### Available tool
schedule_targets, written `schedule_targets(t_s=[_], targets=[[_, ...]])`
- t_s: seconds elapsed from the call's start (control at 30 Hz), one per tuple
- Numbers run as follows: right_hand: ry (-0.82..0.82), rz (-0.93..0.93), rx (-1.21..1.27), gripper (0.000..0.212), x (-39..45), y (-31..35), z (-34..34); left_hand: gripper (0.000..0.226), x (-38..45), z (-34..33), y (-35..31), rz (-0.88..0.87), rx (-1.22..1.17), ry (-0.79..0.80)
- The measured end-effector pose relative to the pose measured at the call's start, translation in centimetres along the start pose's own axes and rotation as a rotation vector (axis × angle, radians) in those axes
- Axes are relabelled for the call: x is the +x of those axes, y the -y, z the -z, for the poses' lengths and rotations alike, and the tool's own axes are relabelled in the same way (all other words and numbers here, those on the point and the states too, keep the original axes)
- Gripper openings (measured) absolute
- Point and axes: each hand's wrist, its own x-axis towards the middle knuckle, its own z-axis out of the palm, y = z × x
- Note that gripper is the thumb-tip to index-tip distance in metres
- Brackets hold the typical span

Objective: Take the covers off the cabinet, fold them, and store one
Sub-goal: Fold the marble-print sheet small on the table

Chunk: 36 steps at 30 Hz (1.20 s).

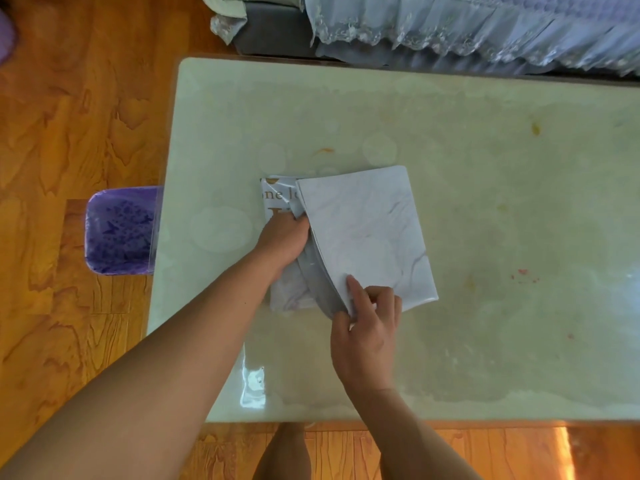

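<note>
A folded pale grey marbled cover (370, 230) lies on the glossy cream table (450, 140), its top flap partly raised along the left edge. Under it shows a white layer with brown lettering (277, 195). My left hand (284, 239) reaches under the raised flap, fingers tucked into the fold and hidden there. My right hand (367, 323) pinches the flap's near corner between thumb and forefinger. No cabinet is in view.
A purple bin (119, 230) stands on the wooden floor against the table's left edge. A sofa with a lacy blue-grey cover (450, 26) runs along the far side. A bare knee (284, 452) shows below the table's near edge.
</note>
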Motion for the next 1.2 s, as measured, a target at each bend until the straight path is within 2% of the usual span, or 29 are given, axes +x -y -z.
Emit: schedule_targets(t_s=[0.07,0.13,0.2,0.27,0.33,0.4,0.47,0.53,0.6,0.7,0.83,0.9,0.97,1.07,1.1,1.2], targets=[[-0.019,0.022,-0.031,0.052,0.4,0.0,-0.1,0.029,0.0,0.3,-0.3,0.015,0.010,0.095],[-0.039,0.031,-0.051,0.053,0.7,0.1,-0.3,0.025,-0.4,0.3,-0.1,0.028,-0.040,0.104],[-0.027,0.057,-0.066,0.053,0.4,0.0,-0.2,0.024,-0.9,0.1,-0.1,0.067,-0.225,0.075],[0.023,0.123,-0.094,0.054,-0.6,-0.5,0.2,0.032,-1.4,-0.4,-0.6,0.159,-0.451,0.064],[0.075,0.172,-0.139,0.060,-1.5,-1.4,0.7,0.037,-1.6,-0.8,-0.8,0.197,-0.551,0.064],[0.106,0.186,-0.176,0.066,-2.0,-2.0,0.8,0.031,-1.1,-0.8,-0.3,0.173,-0.526,0.057],[0.146,0.176,-0.228,0.068,-2.1,-1.8,0.3,0.025,-0.4,-0.3,0.5,0.107,-0.390,0.034],[0.235,0.188,-0.306,0.069,-2.2,-1.6,-0.5,0.038,0.9,-0.3,2.4,0.114,-0.323,0.014],[0.328,0.215,-0.371,0.070,-2.3,-1.9,-1.3,0.041,0.4,-0.4,3.1,0.132,-0.352,0.021],[0.384,0.248,-0.390,0.072,-2.3,-3.2,-1.7,0.024,-1.7,0.0,2.0,0.141,-0.566,-0.019],[0.473,0.283,-0.446,0.069,-2.0,-3.7,-1.4,0.036,-2.1,-0.6,1.6,0.229,-0.922,-0.071],[0.501,0.311,-0.422,0.062,-1.3,-4.0,-1.1,0.042,-2.9,-1.5,1.5,0.191,-0.803,-0.089],[0.466,0.387,-0.313,0.050,1.0,-4.7,0.3,0.026,-3.1,-2.1,1.8,0.100,-0.529,-0.205],[0.272,0.420,-0.334,0.051,7.4,-7.3,2.8,0.018,-2.3,-1.2,0.6,-0.028,-0.272,-0.248],[0.275,0.362,-0.399,0.058,9.6,-8.0,3.2,0.020,-1.9,-0.6,-0.3,-0.070,-0.192,-0.231],[0.465,0.216,-0.490,0.072,12.4,-9.3,2.7,0.026,-0.3,0.5,-2.6,-0.090,-0.007,-0.240]])
